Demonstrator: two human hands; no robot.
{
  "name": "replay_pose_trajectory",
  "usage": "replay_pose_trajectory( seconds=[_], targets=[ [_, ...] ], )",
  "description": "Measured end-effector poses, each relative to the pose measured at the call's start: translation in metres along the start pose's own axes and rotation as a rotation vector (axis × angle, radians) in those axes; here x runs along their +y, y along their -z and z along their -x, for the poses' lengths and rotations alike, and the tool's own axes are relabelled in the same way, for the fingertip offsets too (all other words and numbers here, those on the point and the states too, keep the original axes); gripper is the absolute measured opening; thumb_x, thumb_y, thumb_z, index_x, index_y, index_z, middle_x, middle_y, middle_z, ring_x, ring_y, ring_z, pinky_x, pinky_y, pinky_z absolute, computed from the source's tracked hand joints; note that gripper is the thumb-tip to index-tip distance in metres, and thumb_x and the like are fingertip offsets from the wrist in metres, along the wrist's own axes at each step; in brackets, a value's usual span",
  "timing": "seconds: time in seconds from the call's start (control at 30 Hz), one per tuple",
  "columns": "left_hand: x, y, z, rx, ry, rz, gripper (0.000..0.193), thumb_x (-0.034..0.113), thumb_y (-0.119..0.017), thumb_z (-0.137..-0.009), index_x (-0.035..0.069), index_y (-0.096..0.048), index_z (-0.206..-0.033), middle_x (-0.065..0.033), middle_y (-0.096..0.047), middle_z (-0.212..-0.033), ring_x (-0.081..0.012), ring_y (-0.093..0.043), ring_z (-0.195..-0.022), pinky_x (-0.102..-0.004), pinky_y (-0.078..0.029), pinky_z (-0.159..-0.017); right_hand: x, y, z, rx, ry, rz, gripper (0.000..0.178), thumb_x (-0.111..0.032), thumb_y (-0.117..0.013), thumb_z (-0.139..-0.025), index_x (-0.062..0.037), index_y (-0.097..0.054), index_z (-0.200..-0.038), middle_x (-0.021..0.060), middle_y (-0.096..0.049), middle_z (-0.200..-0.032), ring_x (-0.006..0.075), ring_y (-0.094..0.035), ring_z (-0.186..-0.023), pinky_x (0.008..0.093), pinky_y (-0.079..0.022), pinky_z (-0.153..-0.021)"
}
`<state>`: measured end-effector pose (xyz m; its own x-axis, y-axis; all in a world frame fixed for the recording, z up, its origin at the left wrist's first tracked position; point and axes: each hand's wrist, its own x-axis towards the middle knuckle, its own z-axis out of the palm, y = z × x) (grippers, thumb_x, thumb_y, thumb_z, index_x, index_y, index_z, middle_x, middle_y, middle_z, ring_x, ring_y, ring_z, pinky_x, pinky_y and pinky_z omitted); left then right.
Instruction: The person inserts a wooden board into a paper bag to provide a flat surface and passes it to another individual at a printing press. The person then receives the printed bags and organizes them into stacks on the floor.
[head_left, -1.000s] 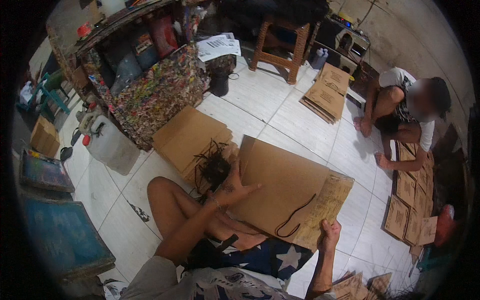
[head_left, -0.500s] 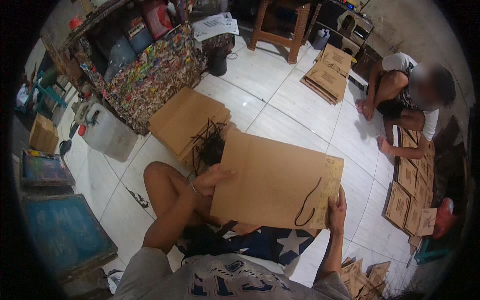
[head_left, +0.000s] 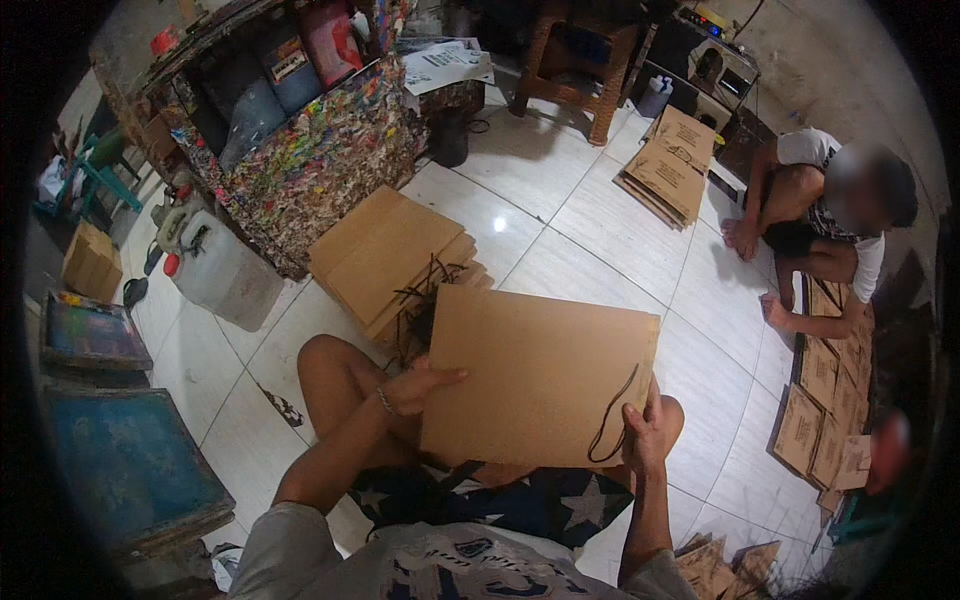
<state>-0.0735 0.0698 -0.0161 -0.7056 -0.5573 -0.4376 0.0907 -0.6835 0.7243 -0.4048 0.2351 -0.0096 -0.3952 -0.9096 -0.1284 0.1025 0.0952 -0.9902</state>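
A flat brown paper bag (head_left: 535, 375) lies across my lap, held up between my two hands. A black cord handle (head_left: 612, 415) loops on its face near the right edge. My left hand (head_left: 418, 387) grips the bag's left edge, thumb on top and fingers underneath. At the lower right edge, my right hand (head_left: 648, 428) pinches the bag, its thumb on the face beside the cord. Just beyond the bag's upper left corner lies a bunch of black cords (head_left: 425, 305), next to a stack of plain brown bags (head_left: 385, 255).
A person (head_left: 840, 215) crouches at the right beside rows of printed brown bags (head_left: 820, 390). Another printed stack (head_left: 665, 165) lies near a brown stool (head_left: 575, 70). Left are a plastic jerrycan (head_left: 225, 270), blue framed screens (head_left: 135, 465) and a paint-crusted bench (head_left: 290, 150).
My right hand has moved left and brought the bag's right edge in. The pale printed strip that stuck out there is now mostly out of sight. My left hand keeps its grip.
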Motion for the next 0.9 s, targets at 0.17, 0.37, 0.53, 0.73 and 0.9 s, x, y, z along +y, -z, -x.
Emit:
replay_pose_trajectory(
  seconds=[0.17, 0.37, 0.53, 0.73, 0.9],
  targets=[
    [-0.003, 0.001, 0.007, 0.050, 0.007, -0.015, 0.041, 0.014, -0.059, -0.093, 0.001, -0.045, -0.129, -0.0103, -0.056, -0.123, -0.0187, -0.056, -0.108, -0.0347, -0.048, -0.091, -0.008, 0.001, -0.004, 0.148, -0.048, -0.254, 0.063, 0.008, -0.053, -0.081, 0.0057, -0.032, -0.141, 0.0161, -0.050, -0.133, 0.0245, -0.051, -0.119, 0.0313, -0.039, -0.101],
    [-0.051, -0.013, 0.011, 0.215, -0.222, -0.296, 0.056, 0.018, -0.064, -0.089, 0.002, -0.037, -0.135, -0.0114, -0.047, -0.134, -0.0198, -0.048, -0.119, -0.0352, -0.041, -0.100, 0.029, 0.017, -0.007, 0.192, -0.082, 0.058, 0.064, -0.005, -0.055, -0.086, 0.0000, -0.029, -0.145, 0.0141, -0.048, -0.135, 0.0225, -0.048, -0.118, 0.0318, -0.037, -0.101],
    [-0.046, -0.006, 0.015, 0.195, -0.165, -0.309, 0.070, 0.017, -0.071, -0.084, 0.003, -0.031, -0.140, -0.0117, -0.043, -0.138, -0.0222, -0.041, -0.127, -0.0365, -0.036, -0.105, 0.015, -0.008, -0.002, 0.156, -0.219, -0.195, 0.068, -0.005, -0.054, -0.087, -0.0029, -0.024, -0.147, 0.0158, -0.044, -0.138, 0.0253, -0.045, -0.124, 0.0328, -0.036, -0.103],
    [0.019, -0.016, 0.019, 0.135, -0.208, -0.341, 0.066, 0.011, -0.069, -0.084, 0.002, -0.033, -0.139, -0.0106, -0.047, -0.134, -0.0216, -0.044, -0.124, -0.0351, -0.039, -0.103, -0.002, -0.017, -0.028, 0.005, 0.016, -0.353, 0.075, 0.008, -0.058, -0.079, -0.0024, -0.026, -0.146, 0.0184, -0.051, -0.130, 0.0238, -0.056, -0.110, 0.0320, -0.048, -0.091],
    [0.066, 0.048, -0.018, -0.221, -0.426, 0.082, 0.060, 0.029, -0.059, -0.092, 0.001, -0.034, -0.139, -0.0147, -0.046, -0.135, -0.0274, -0.046, -0.124, -0.0417, -0.042, -0.103, -0.089, -0.054, -0.084, 0.023, 0.128, -0.370, 0.068, 0.006, -0.059, -0.080, -0.0011, -0.033, -0.142, 0.0158, -0.055, -0.123, 0.0240, -0.058, -0.106, 0.0313, -0.049, -0.089]
  ],
)
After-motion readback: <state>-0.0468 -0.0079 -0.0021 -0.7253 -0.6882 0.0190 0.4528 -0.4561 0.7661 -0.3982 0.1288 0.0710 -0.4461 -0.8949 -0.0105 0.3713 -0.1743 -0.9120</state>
